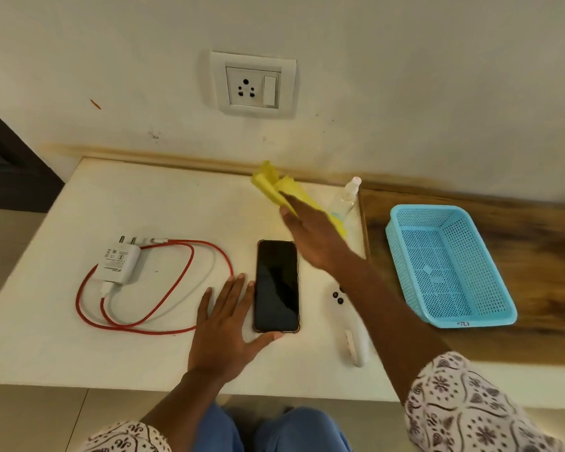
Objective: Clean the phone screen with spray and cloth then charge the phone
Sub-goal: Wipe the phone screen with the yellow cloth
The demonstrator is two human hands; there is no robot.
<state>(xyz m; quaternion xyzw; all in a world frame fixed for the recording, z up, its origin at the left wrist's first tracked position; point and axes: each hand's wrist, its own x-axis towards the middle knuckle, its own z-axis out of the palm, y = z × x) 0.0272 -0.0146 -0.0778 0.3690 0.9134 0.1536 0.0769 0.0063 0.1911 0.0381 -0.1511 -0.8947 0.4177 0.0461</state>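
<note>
Right hand grips yellow cloth; left hand steadies phone.

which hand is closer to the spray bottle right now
The right hand. It holds the yellow cloth just left of the spray bottle, almost beside it. The left hand lies flat on the table beside the phone, well away from the bottle.

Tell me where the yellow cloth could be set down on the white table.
Free patches: the back-left stretch between the charger and the wall, and the front-left corner below the red cable. Crowded: around the black phone, the white phone and the spray bottle.
</note>
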